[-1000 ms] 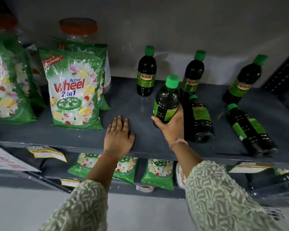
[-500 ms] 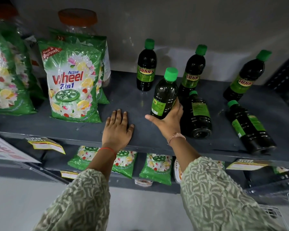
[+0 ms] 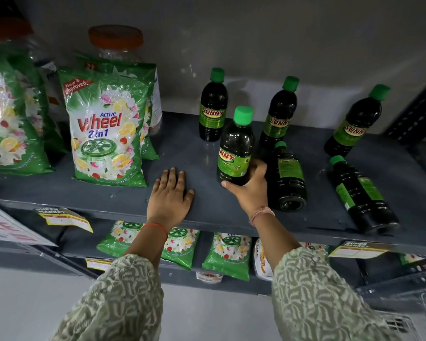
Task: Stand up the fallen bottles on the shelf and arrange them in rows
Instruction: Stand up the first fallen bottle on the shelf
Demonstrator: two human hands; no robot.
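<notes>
Bottle (image 3: 235,146) upright within right-hand fingers (image 3: 257,168)

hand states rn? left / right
Left hand: open, flat on the shelf, holding nothing.
Right hand: closed around the base of an upright bottle.

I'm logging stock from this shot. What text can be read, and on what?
"SUNNY": back bottles, held bottle in right hand.
"Active Wheel 2in1", "New & Improved": detergent bag.
"SUPER MARKET": shelf tags.
Lying bottles' labels, tag prices: too small to read.
</notes>
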